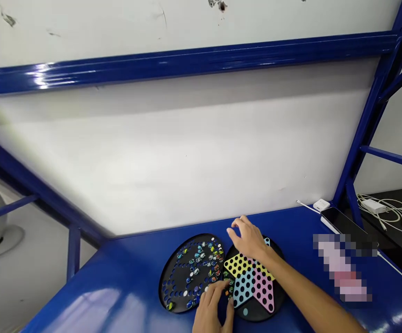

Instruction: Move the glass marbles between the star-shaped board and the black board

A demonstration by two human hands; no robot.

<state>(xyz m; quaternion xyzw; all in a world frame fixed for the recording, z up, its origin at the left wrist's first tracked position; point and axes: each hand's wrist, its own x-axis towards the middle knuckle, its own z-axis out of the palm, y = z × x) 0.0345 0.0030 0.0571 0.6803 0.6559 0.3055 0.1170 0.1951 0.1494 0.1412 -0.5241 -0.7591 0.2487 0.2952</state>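
Observation:
A round black Chinese checkers board (243,282) with a coloured star lies on the blue surface. My right hand (248,238) is above its upper edge, fingers curved and thumb apart, with nothing visible in them. A round black tray (168,277) with holes along its edge sits to the left, scattered with marbles (201,254) of several colours. At the near side, between tray and board, my left hand (212,307) has its thumb and fingers apart. Close to its fingertips are green marbles (231,282) in the board's left part; whether it touches them cannot be made out.
The blue bed-like platform (128,277) has a blue metal frame (187,69) against a white wall. A phone (343,222), a white charger (321,205) with its cable and a blurred pink item (341,270) lie to the right. More white cables (395,210) rest beyond the frame.

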